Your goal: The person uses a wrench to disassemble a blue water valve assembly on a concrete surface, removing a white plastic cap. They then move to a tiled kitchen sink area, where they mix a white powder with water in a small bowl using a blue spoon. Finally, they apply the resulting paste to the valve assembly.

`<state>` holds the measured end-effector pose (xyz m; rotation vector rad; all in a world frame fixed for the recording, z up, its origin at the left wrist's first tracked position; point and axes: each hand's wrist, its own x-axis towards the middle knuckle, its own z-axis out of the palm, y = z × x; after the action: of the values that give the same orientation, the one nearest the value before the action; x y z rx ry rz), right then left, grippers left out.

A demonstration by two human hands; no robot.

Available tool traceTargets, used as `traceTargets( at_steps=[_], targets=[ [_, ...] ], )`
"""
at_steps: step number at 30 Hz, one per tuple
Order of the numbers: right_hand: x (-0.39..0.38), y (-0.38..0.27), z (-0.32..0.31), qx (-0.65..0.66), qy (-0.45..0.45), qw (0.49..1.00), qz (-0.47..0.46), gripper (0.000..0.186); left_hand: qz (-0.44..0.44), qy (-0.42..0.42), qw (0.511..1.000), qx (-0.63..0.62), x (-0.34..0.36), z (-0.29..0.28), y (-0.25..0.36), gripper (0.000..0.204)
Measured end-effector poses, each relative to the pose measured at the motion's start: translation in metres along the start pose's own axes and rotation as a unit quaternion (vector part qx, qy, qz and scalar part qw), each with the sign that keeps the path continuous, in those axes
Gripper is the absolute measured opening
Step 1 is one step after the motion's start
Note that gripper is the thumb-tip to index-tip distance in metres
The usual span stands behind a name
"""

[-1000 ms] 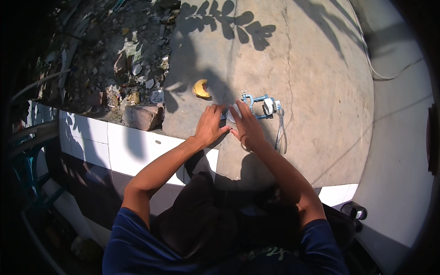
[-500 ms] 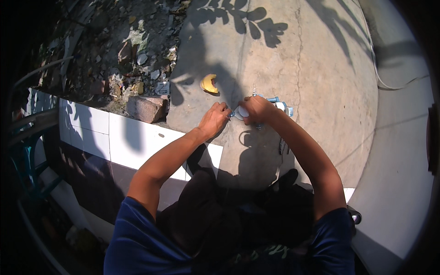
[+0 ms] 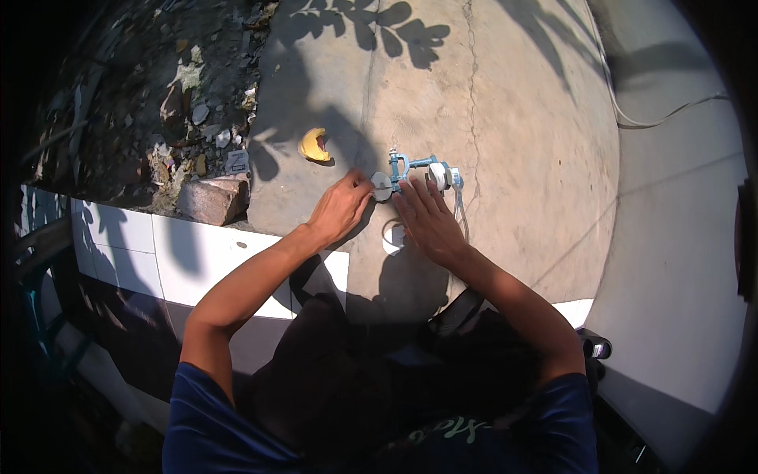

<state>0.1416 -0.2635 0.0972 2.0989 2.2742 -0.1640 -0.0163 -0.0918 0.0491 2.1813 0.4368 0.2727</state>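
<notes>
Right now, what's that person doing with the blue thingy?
The person has both hands at a blue frame on the concrete. The left hand has its fingertips by the edge of a pale round disc at the frame's left end; I can't tell whether they grip it. The right hand has its fingers stretched out at the frame's near side. A yellow curved object lies apart.

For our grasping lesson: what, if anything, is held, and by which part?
Cannot be told: the left grip is at the left edge of the round disc, hold unclear; the right grip lies open by the blue frame.
</notes>
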Motion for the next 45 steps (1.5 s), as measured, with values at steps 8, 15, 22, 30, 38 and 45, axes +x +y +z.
traceTargets(
  at_steps=[8, 15, 22, 30, 38, 45],
  targets=[
    [0.030, 0.089, 0.019, -0.065, -0.228, 0.962, 0.132, 0.040, 0.094, 0.060, 0.994, -0.013, 0.078, -0.027, 0.039, 0.013],
    [0.045, 0.081, 0.035, 0.096, 0.009, 0.953, 0.286, 0.049, 0.217, 0.141, 0.965, 0.045, 0.158, -0.043, 0.042, 0.016],
    [0.061, 0.075, 0.052, 0.026, -0.105, 0.951, 0.289, 0.066, -0.092, 0.215, 0.964, -0.123, 0.179, 0.001, 0.013, 0.050],
    [0.042, 0.088, 0.085, 0.045, -0.074, 0.963, 0.257, 0.073, -0.275, 0.117, 0.943, -0.147, 0.153, 0.060, 0.024, 0.048],
    [0.030, 0.116, 0.054, 0.248, -0.058, 0.906, 0.339, 0.051, -0.189, 0.073, 0.973, -0.108, 0.170, 0.063, 0.014, 0.047],
    [-0.042, 0.027, 0.035, 0.268, -0.064, 0.881, 0.384, 0.055, -0.218, 0.030, 0.965, -0.140, 0.176, 0.057, 0.016, 0.067]
  ],
)
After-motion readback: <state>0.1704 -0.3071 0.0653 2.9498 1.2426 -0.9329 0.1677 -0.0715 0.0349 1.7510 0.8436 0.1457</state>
